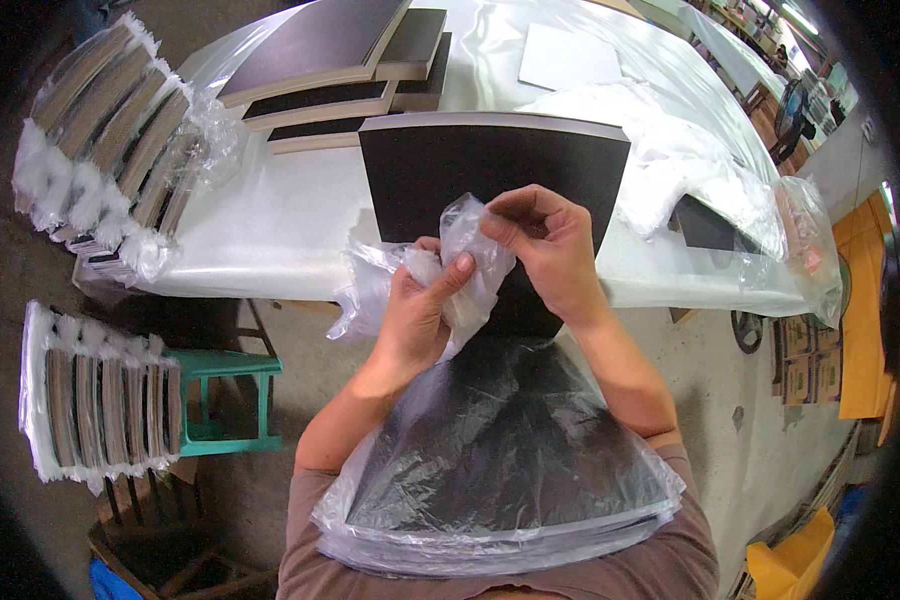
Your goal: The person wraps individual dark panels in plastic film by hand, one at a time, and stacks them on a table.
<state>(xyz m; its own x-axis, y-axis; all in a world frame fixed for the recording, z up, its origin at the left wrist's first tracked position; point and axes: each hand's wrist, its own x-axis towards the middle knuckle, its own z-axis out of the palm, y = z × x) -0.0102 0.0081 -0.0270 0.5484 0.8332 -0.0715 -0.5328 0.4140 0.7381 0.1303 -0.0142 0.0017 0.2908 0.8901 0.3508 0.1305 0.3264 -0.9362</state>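
Observation:
My left hand [415, 315] is closed round the bunched neck of a clear plastic bag [482, 285], its thumb lying across the folds. Just to the right and above, my right hand [553, 248] pinches the edge of the same plastic between thumb and fingers. Against my body rests a stack of black boards or books [510, 450] inside clear plastic, widening toward me. Behind my hands, at the table's near edge, a thick black book-like block [410, 180] with a pale edge stands upright.
Thick black-covered blocks [315, 45] lie piled on the plastic-covered table [250, 240]. Plastic-wrapped bundles [110, 110] line its left end. Another wrapped bundle [105, 405] sits by a green stool [232, 400]. White sheeting [660, 150] and a white square [570, 57] lie at right.

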